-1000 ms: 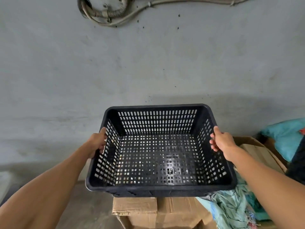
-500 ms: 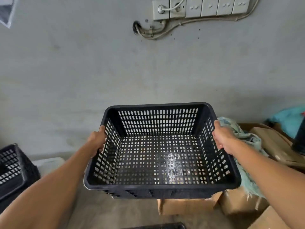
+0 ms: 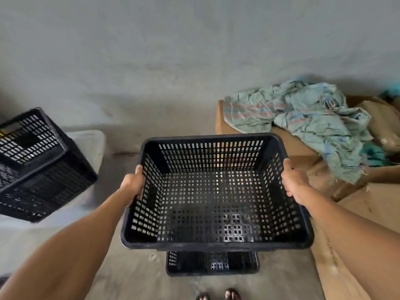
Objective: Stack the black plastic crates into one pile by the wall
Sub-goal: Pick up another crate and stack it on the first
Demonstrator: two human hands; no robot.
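I hold a black perforated plastic crate (image 3: 213,204) level in the air, open side up. My left hand (image 3: 133,184) grips its left rim and my right hand (image 3: 292,182) grips its right rim. Directly below it, another black crate (image 3: 212,264) stands on the concrete floor, mostly hidden by the held one. At the left, two more black crates (image 3: 41,169) sit nested and tilted on a pale surface. The grey wall (image 3: 173,61) rises behind everything.
Cardboard boxes (image 3: 368,213) fill the right side, with a crumpled teal cloth (image 3: 303,118) draped over them. A pale cushion-like slab (image 3: 91,146) lies under the left crates. My sandalled toes (image 3: 218,295) show at the bottom edge on the concrete floor (image 3: 134,278).
My view has tilted down from the wall and sockets to the floor. The held crate has come lower, and the floor crate beneath it and the left crates have come into view.
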